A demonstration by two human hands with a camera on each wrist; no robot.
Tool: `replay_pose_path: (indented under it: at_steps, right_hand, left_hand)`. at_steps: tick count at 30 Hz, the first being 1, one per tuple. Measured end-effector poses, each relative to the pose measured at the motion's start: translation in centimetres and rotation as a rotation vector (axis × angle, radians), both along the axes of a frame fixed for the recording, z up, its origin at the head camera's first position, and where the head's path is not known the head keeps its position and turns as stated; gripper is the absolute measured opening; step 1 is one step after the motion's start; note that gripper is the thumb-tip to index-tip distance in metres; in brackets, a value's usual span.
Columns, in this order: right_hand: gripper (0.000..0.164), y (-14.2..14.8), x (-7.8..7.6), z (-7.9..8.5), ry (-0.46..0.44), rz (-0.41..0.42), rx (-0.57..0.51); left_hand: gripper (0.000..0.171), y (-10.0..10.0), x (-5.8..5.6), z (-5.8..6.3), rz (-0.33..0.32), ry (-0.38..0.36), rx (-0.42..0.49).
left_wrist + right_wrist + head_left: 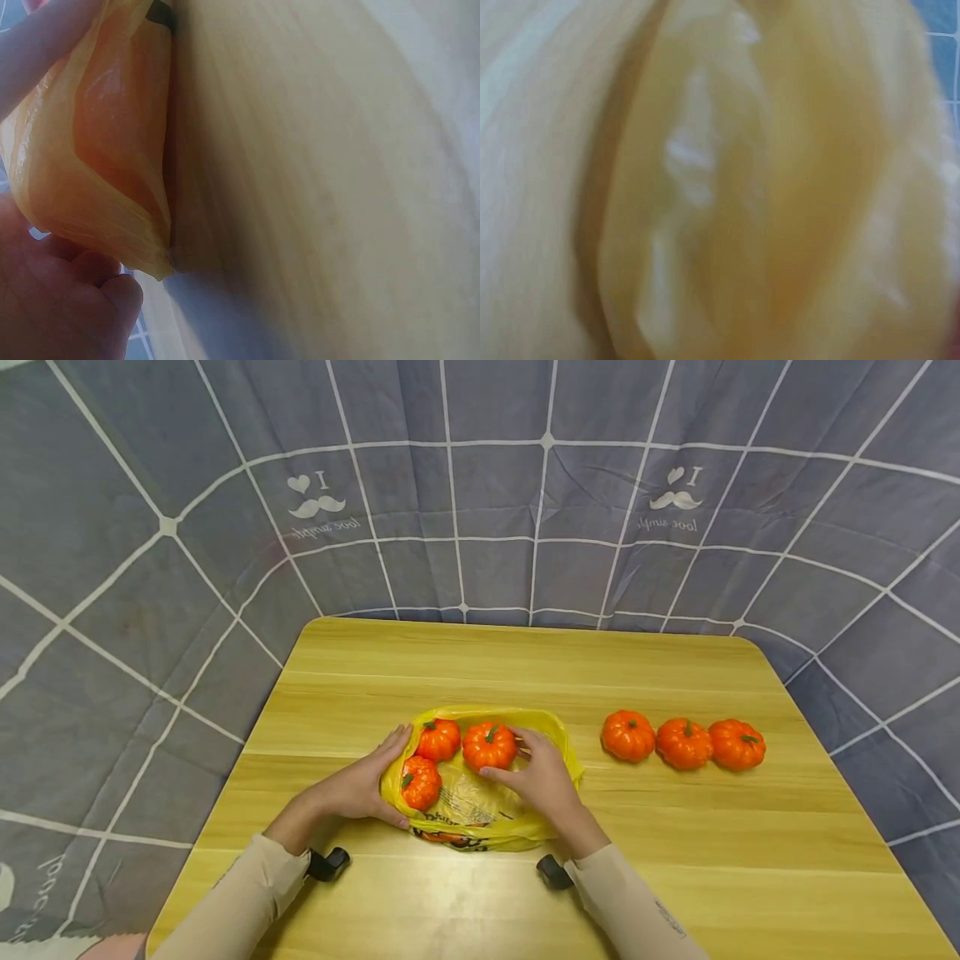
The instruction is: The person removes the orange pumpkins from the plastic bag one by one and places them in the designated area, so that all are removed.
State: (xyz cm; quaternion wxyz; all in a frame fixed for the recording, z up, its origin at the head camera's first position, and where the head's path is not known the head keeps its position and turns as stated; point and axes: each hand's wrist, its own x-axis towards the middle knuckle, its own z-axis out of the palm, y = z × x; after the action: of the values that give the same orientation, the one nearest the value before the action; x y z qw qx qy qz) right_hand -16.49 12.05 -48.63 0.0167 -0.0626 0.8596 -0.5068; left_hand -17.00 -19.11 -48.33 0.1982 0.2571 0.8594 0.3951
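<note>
A yellow plastic bag [472,797] lies spread with its mouth up on the table. My left hand [367,781] holds its left side, fingers at the back and thumb at the front; the left wrist view shows curled fingertips [124,296] against the bag's wall. My right hand [540,772] reaches into the bag and grips a small orange pumpkin [489,746] between thumb and fingers. Two other pumpkins, an upper one [438,740] and a lower one [421,783], sit inside at the bag's left. Yellow plastic [727,187] fills most of the right wrist view, which is blurred.
On the right of the wooden table [480,902], three more orange pumpkins stand in a row: the left one [627,735], the middle one [684,743] and the right one [737,744]. A grey checked curtain [495,493] hangs behind the table and along its sides.
</note>
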Motion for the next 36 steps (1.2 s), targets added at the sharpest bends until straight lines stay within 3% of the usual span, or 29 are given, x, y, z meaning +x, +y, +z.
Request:
replay_pose_path:
  at_steps: [15,24,31,36]
  right_hand:
    - [0.082,9.9,3.0,1.7,0.065,-0.132,-0.023]
    - [0.087,16.5,5.0,1.5,-0.025,-0.231,0.022]
    - [0.09,22.3,7.8,1.5,-0.134,-0.325,0.125]
    - [0.097,25.9,9.0,1.6,-0.214,-0.45,0.198]
  left_hand:
    - [0.14,0.3,0.4,0.1,-0.003,-0.02,0.013]
    - [0.14,0.1,0.6,0.5,0.016,-0.008,0.02]
    - [0.14,0.0,0.7,0.7,0.011,-0.001,0.028]
    - [0.14,0.0,0.7,0.8,0.004,0.006,0.028]
